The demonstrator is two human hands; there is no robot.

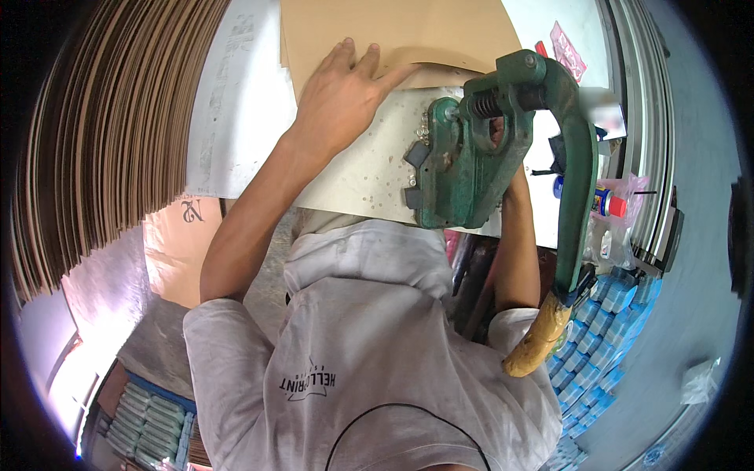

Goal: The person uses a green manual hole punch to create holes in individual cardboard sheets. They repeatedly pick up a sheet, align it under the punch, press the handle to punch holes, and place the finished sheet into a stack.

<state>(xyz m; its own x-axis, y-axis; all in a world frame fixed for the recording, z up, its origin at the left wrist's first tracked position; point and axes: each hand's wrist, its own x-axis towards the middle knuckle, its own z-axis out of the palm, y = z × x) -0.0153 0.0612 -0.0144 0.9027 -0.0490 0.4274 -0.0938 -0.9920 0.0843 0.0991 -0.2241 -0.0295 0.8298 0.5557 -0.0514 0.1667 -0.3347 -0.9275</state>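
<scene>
My left hand (339, 100) lies on brown card sheets (428, 31), fingers stretched out and thumb pointing toward a green hand press (455, 173). The near edge of the top sheet lifts a little and runs up to the head of the press. My right hand is mostly hidden behind the press; a bit of skin shows through a gap in its frame, and my right forearm (517, 243) comes up beside it. A long green lever (585, 180) with a tan wrapped grip (538, 341) hangs at the right. Several small metal rings (422, 129) lie along the press's left side.
Tall stacks of brown board (110, 118) stand at the left. Two dark blocks (416, 155) sit by the press on the white table (357, 184). At right lie a red-capped bottle (611, 204), pink plastic (567, 51) and many blue-wrapped packs (601, 322).
</scene>
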